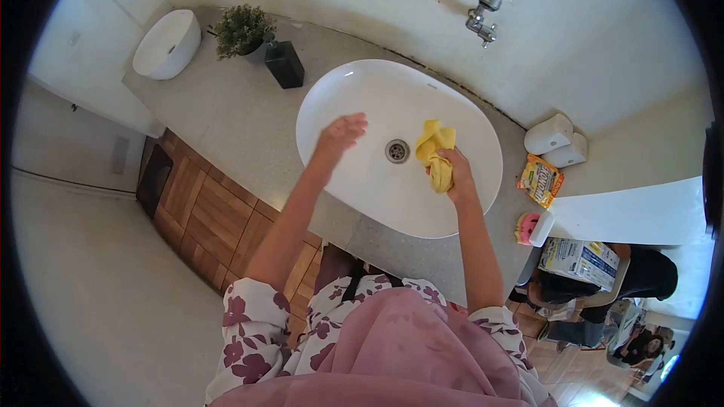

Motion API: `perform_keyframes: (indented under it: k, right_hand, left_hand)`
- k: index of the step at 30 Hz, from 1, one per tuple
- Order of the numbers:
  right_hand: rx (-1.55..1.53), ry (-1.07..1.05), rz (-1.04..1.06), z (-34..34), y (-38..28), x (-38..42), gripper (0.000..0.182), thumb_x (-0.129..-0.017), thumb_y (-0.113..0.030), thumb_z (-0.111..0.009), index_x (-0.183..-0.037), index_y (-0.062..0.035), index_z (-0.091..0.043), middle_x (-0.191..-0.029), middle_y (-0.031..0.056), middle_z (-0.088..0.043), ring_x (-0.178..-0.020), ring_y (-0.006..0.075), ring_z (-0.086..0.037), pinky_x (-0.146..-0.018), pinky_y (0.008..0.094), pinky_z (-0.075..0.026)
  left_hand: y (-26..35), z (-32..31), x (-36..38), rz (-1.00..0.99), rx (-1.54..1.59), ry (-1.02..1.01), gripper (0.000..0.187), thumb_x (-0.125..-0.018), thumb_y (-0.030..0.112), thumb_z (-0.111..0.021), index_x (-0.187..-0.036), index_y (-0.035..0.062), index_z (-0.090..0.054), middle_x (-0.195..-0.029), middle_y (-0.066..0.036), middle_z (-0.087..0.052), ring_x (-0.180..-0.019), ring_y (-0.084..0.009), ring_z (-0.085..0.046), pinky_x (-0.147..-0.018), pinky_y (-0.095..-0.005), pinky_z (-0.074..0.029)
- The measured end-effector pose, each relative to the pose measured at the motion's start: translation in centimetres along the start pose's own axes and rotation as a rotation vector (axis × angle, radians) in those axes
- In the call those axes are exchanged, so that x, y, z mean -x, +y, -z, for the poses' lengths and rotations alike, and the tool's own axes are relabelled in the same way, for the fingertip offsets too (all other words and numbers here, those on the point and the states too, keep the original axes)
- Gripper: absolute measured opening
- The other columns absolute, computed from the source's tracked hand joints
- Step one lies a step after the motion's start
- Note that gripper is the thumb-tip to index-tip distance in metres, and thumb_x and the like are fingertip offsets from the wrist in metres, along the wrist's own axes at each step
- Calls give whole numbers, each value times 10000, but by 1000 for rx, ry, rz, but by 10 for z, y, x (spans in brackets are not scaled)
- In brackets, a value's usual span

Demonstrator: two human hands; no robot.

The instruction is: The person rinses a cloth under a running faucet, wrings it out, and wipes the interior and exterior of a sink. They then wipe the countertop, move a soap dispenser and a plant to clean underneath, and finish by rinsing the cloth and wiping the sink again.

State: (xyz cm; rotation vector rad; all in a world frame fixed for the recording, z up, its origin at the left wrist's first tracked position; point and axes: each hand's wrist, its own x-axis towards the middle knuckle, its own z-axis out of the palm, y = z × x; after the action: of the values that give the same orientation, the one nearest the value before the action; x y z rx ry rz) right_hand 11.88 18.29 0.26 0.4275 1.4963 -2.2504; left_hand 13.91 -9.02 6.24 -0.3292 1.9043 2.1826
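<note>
A white oval basin (362,196) stands on the grey counter, with a round metal drain (397,151) in its middle. Over the right part of the basin, my right hand (457,173) is closed around a bunched yellow cloth (435,143), whose loose end sticks out above the fingers. My left hand (343,136) is over the left part of the basin, its fingers apart and holding nothing. A metal wall tap (483,16) is above the far side of the basin.
Left of the basin on the counter (226,113) are a dark bottle (284,65), a potted plant (243,30) and a smaller basin (167,44). Paper rolls (549,136), an orange packet (540,180) and a pink sponge (526,227) lie right. People sit beyond, lower right.
</note>
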Motion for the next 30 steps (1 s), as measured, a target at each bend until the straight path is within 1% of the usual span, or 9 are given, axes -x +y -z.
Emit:
perform_keyframes:
  k: [4, 9, 12, 14, 18, 20, 22, 25, 30]
  right_hand:
    - [-79, -90, -44, -65, -20, 40, 468, -790, -81, -584, -1229, -23, -432, -1036, 119, -575, -857, 208, -615, -702, 321, -532]
    - [-7, -388, -82, -163, 29, 57, 501, -780, -74, -639, -1240, -52, -442, -1027, 107, -583, -903, 190, -607, -744, 312, -518]
    - [205, -457, -120, -221, 98, 48, 520, -774, -85, -655, -1249, -46, -450, -1044, 113, -589, -936, 200, -601, -794, 313, -490]
    - [441, -367, -36, -251, 151, 28, 557, -763, -105, -667, -1265, -33, -437, -1020, 146, -596, -954, 263, -597, -849, 358, -462]
    - [618, -173, 157, -295, 184, -9, 608, -754, -117, -666, -1300, -35, -413, -1065, 192, -574, -1020, 333, -558, -907, 401, -425]
    - [869, -2, 457, -312, 182, -42, 611, -758, -92, -647, -1321, -57, -411, -1150, 209, -525, -1097, 367, -496, -943, 421, -395]
    - [990, 112, 614, -327, 168, -76, 616, -754, -49, -640, -1326, -87, -416, -1189, 197, -481, -1113, 380, -454, -948, 450, -376]
    - [1245, 294, 668, -337, 152, -117, 543, -769, -11, -625, -1286, -78, -474, -1165, 165, -490, -1056, 368, -458, -917, 446, -387]
    - [1437, 268, 627, -339, 192, -136, 491, -747, 21, -611, -1216, -119, -570, -1199, 111, -509, -1039, 309, -470, -910, 401, -393]
  left_hand:
    - [32, 55, 16, -136, 54, 171, 373, -878, 240, -556, -1209, 69, -540, -1154, -70, -597, -1078, -170, -550, -955, -304, -387]
    - [45, 126, 42, -207, 156, 410, 332, -897, 229, -531, -1182, 58, -532, -1102, -84, -601, -1030, -171, -566, -940, -307, -403]
    - [36, 171, 57, -205, 150, 413, 326, -915, 216, -510, -1191, 44, -525, -1110, -85, -596, -1049, -176, -557, -939, -310, -409]
    - [35, 199, 69, -182, 131, 440, 322, -923, 210, -498, -1196, 41, -521, -1109, -85, -595, -1053, -178, -555, -935, -310, -414]
    - [18, 257, 87, -109, 160, 534, 284, -920, 165, -500, -1171, 35, -535, -1085, -84, -610, -1022, -173, -576, -912, -301, -434]
    - [5, 282, 95, -45, 170, 558, 275, -924, 161, -496, -1165, 37, -538, -1079, -80, -612, -1014, -171, -577, -908, -297, -437]
    - [-14, 306, 100, 19, 186, 586, 266, -927, 158, -492, -1160, 40, -541, -1073, -77, -614, -1007, -168, -578, -903, -292, -439]
    - [-37, 333, 114, 83, 218, 609, 247, -931, 158, -495, -1147, 51, -549, -1050, -67, -620, -977, -156, -582, -887, -273, -445]
    - [-55, 355, 118, 190, 249, 619, 239, -930, 156, -502, -1144, 62, -552, -1021, -53, -626, -930, -135, -589, -848, -246, -451]
